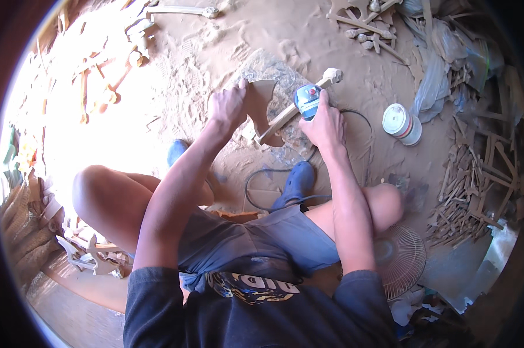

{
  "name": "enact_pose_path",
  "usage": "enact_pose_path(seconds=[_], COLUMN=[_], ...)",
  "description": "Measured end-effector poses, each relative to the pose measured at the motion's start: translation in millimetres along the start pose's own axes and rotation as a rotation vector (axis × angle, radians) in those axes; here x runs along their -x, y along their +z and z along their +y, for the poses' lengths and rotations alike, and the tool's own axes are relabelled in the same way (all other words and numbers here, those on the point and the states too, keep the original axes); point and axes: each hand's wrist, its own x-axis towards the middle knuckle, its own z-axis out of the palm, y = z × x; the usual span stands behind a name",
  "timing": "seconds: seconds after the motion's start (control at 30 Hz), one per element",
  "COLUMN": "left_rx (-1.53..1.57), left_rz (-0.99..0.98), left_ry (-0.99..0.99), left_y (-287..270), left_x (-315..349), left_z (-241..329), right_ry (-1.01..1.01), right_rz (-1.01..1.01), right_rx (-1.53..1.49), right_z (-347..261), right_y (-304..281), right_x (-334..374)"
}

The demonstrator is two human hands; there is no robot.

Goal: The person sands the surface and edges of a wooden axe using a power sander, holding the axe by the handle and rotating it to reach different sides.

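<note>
My left hand [228,108] is closed on the upper end of a flat, curved piece of wood [258,100], which reaches down toward my feet. My right hand [327,129] grips a small blue-and-silver power sander [306,97] with a red spot on top. A straight wooden bar [285,118] with a carved knob at its far end lies between and under the two, partly covered by the curved piece and the sander. Beneath them is a dusty flat slab [261,62]. A gap shows between the sander and the curved piece. The sander's underside is hidden.
A dark cord [247,188] loops near my blue shoe [297,182]. To the right stand a white tub [396,120], a pile of wood scraps [468,185] and a round fan [398,261]. More carved wooden pieces [372,29] lie on the sandy ground ahead; the left side is glaringly bright.
</note>
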Motion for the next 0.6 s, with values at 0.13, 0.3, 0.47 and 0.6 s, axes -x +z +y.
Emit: enact_pose_path(seconds=[0.13, 0.3, 0.47, 0.6], left_rx=[0.034, 0.075, 0.121, 0.402], left_rz=[0.015, 0.065, 0.021, -0.142], left_ry=[-0.004, 0.013, 0.028, 0.276], left_y=[-8, -9, -9, -48], left_x=[5, 6, -2, 4], left_z=[2, 5, -30, -28], right_ry=[0.012, 0.022, 0.107, 0.196], right_rz=[0.051, 0.127, 0.294, 0.412], right_rx=[-0.004, -0.069, -0.25, -0.306], right_z=[5, 23, 29, 61], right_y=[0, -5, -46, -85], right_x=[-13, -25, -3, 31])
